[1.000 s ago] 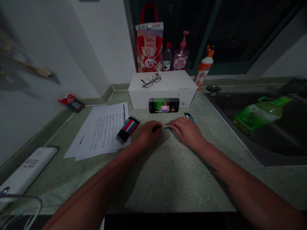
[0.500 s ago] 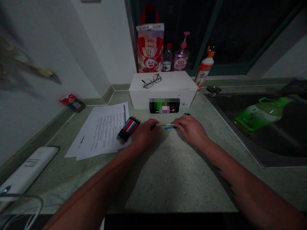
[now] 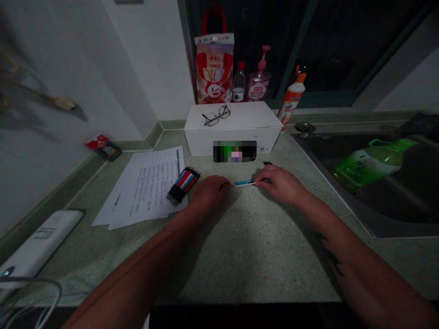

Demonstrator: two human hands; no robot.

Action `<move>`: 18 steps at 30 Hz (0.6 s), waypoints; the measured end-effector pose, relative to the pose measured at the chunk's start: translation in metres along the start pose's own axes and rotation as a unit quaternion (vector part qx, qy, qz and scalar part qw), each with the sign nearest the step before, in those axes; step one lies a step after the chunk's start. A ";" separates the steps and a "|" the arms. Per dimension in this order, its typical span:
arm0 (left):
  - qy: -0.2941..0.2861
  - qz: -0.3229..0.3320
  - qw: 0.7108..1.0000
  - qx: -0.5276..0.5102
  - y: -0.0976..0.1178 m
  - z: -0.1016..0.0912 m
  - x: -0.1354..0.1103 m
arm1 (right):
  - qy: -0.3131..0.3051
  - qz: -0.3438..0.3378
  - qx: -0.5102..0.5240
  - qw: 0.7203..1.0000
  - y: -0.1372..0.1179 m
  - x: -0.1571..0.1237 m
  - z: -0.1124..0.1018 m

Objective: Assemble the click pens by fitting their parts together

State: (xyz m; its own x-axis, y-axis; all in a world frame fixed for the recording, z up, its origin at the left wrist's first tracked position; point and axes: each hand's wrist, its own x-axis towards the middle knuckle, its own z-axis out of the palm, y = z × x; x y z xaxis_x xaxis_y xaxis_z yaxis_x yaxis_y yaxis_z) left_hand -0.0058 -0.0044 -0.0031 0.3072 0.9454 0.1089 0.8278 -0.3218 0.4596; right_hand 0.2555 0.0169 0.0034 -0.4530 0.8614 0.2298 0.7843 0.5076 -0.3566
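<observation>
My left hand (image 3: 210, 193) is closed in a pinch on a small dark pen part (image 3: 224, 186), with a thin tip pointing right. Opposite it, my right hand (image 3: 279, 183) pinches a slim pale pen refill (image 3: 253, 183). A blue pen barrel (image 3: 243, 183) lies between the hands, overlapping the refill in view; whether they touch I cannot tell. Just behind my right hand is a small black piece (image 3: 267, 163). Several pens (image 3: 184, 185) in black, red, blue and white lie in a row beside my left hand, partly on printed sheets (image 3: 144, 187).
A white box (image 3: 236, 118) with glasses (image 3: 216, 116) on top stands behind the hands, a phone (image 3: 235, 151) leaning on its front. Bottles and a red bag (image 3: 214, 68) line the window. The sink (image 3: 363, 214) at right holds a green bottle (image 3: 373, 162). A white power strip (image 3: 41, 237) lies left.
The pale refill stretched between both hands before; now it is only at my right hand, apart from my left. Both hands have come slightly lower in view, the right a little further right.
</observation>
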 end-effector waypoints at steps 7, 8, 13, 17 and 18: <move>0.001 -0.020 0.999 -0.027 0.003 0.000 0.000 | -0.052 -0.004 -0.010 0.999 -0.011 0.001 0.001; 0.006 -0.028 0.999 -0.031 0.003 -0.001 0.000 | -0.052 -0.001 -0.013 0.999 -0.013 0.001 0.001; 0.014 -0.040 0.995 -0.087 0.009 -0.003 -0.002 | -0.007 -0.014 0.023 1.000 -0.036 -0.001 0.007; -0.033 0.007 0.988 -0.153 0.015 -0.004 -0.007 | 0.003 -0.068 0.085 0.994 -0.058 -0.005 0.015; -0.041 0.014 0.986 -0.161 0.017 -0.004 -0.008 | -0.001 -0.078 0.088 0.993 -0.061 -0.005 0.017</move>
State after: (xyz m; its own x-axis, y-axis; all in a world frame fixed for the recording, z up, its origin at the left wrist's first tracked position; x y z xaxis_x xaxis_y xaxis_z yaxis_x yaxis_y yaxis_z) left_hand 0.0038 -0.0172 0.0076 0.3762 0.9247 0.0594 0.6299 -0.3022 0.7155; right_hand 0.2031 -0.0185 0.0090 -0.5634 0.7722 0.2936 0.6189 0.6300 -0.4692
